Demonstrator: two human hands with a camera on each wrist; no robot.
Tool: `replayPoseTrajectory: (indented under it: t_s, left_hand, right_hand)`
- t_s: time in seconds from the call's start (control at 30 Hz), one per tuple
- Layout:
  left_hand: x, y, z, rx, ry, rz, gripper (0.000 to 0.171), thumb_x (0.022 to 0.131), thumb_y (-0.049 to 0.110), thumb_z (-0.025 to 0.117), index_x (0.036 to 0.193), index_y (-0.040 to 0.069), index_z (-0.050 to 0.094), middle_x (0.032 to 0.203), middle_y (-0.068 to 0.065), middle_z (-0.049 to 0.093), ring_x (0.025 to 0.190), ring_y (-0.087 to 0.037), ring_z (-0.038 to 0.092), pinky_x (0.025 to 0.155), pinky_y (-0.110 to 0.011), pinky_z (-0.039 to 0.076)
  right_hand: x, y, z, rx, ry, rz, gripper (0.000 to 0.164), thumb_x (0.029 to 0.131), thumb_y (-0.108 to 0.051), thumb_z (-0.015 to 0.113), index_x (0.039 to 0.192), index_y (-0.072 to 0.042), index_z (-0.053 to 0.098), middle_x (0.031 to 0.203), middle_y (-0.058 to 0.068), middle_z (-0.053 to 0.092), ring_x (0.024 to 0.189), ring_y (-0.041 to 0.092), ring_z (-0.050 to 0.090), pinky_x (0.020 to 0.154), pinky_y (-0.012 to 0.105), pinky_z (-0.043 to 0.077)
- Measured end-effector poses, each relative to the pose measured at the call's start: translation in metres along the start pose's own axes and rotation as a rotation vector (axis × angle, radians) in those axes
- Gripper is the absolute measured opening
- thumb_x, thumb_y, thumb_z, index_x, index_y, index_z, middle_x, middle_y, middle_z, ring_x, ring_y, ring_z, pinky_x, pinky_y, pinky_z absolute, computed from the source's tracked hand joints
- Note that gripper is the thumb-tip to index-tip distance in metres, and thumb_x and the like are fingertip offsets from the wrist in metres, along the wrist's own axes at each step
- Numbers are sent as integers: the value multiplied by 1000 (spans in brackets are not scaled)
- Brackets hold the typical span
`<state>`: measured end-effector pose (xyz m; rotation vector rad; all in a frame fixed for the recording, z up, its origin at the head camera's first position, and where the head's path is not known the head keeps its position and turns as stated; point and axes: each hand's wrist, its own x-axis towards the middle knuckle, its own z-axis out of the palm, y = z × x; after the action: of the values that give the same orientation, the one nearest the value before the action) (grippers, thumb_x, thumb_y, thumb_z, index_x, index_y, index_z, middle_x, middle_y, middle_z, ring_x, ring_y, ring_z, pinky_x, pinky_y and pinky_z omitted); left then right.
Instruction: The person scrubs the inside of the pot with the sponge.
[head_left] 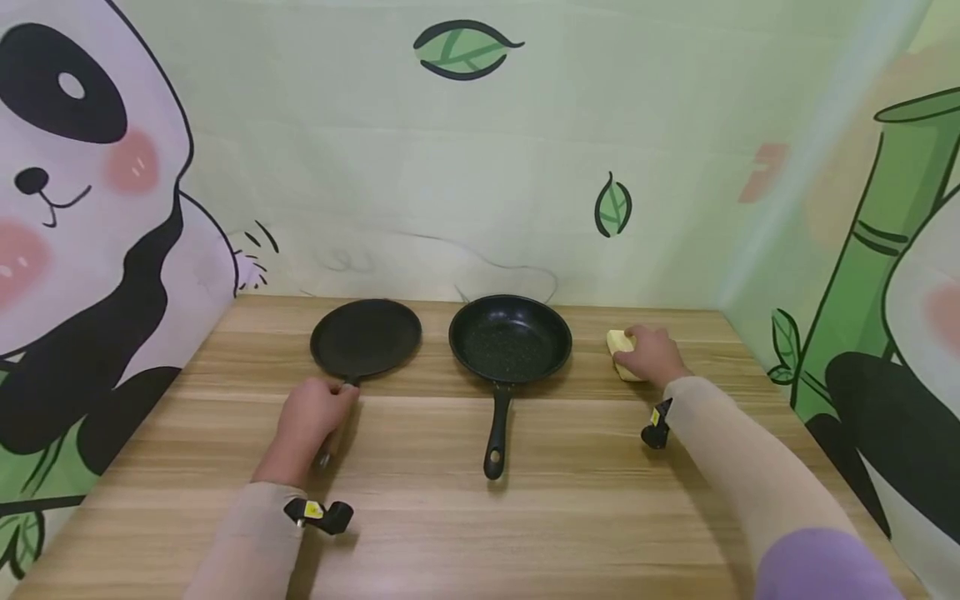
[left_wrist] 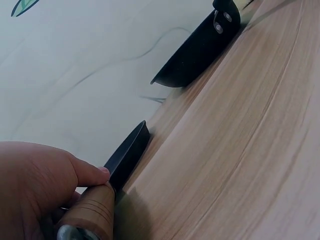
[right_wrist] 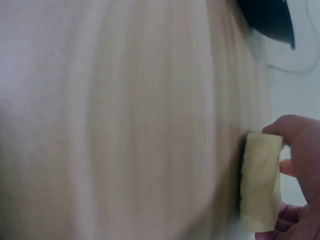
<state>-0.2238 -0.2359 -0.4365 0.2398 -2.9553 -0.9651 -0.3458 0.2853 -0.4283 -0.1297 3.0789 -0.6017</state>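
At the left, my left hand [head_left: 313,414] grips the wooden handle [left_wrist: 92,210] of a flat black griddle pan [head_left: 366,337], close to where handle and pan meet. The griddle pan lies on the table. On the right side, my right hand [head_left: 651,357] holds a pale yellow sponge [right_wrist: 261,182] at its edges, with thumb and fingers on opposite sides. The sponge is at the tabletop; in the right wrist view a dark layer shows along its underside. Between the hands stands a deeper black frying pan [head_left: 510,340], touched by neither hand.
The frying pan's black handle [head_left: 498,433] points toward me. All of this is on a wood-grain table [head_left: 420,533]. A cloth backdrop [head_left: 337,167] with pandas, leaves and bamboo hangs right behind the table's back edge.
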Motion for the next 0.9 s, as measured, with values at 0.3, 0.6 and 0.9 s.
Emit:
replayPoseTrajectory:
  t_s: [0.3,0.6,0.9]
  left_hand:
    - [-2,-6,-2,37,29,12,41,98,34,59,65,10,56,61,-5,54,65,-26,55,61,-35,40]
    - [-1,-6,-6,55,-3,13,43,99,38,57,65,12,57,57,-2,53,65,-25,56,61,-35,41]
    - [3,20,-10,300,74,-23,50,102,44,49,111,-2,69,113,-28,65,98,-44,65,67,-56,52]
  right_hand:
    - [4,-6,12,-39,-30,10,63,91,-29,62,141,7,45,128,38,46,109,53,49,90,59,43]
    - [2,-9,16,-43,-45,50,67,89,-28,62,143,4,39,128,37,38,105,52,45,84,57,44]
    - [7,-14,-13,-11,-100,74,75,98,-47,54,147,6,36,137,37,42,124,56,38,100,65,37]
